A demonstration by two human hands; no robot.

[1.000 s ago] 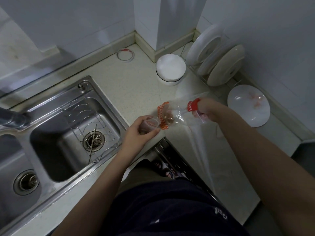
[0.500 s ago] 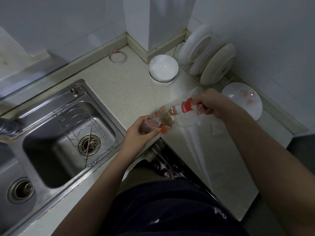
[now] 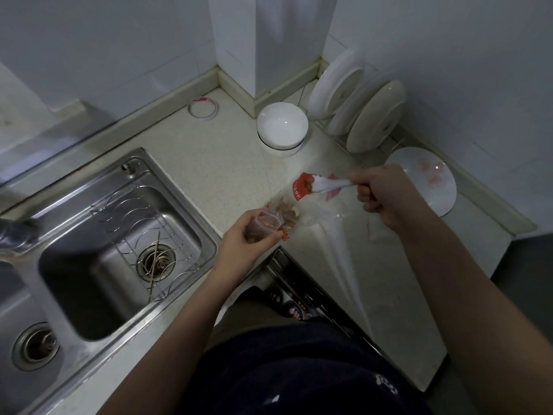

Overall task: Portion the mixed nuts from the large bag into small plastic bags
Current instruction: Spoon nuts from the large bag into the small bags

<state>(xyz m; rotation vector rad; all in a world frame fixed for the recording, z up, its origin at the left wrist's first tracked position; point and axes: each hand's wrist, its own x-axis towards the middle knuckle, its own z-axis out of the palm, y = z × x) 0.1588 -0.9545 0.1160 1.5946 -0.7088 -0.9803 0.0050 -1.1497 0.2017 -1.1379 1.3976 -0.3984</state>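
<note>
Seen from above, a person stands at the corner of a pale kitchen countertop (image 3: pixel 227 175), with both hands just above the middle of the view.

The left hand (image 3: pixel 250 238), at about 9 o'clock from the picture's centre, has its fingers and thumb curled round a small plastic bag (image 3: pixel 267 224). The bag is upright with its mouth open, and brown pieces show through it.

The right hand (image 3: pixel 381 194), at 2 o'clock, is a closed fist clamped on the gathered end of the large bag (image 3: pixel 321 185), clear plastic with red print. The bag slopes down toward 8 o'clock, so its lower end touches the small bag's mouth. The mixed nuts (image 3: pixel 288 213) are heaped at that lower end, with a few more up by the red label.

A stainless steel sink (image 3: pixel 98 265) fills the 8 to 9 o'clock side, with a wire rack (image 3: pixel 143 223) and thin sticks in its basin. At 12 o'clock stands a white bowl (image 3: pixel 282 127), and at 11 o'clock a roll of tape (image 3: pixel 203 108) lies by the wall. At 1 o'clock, white plates (image 3: pixel 375 116) stand on edge. Just below them a flat plate (image 3: pixel 428 181) with pink marks lies beside the right hand.
</note>
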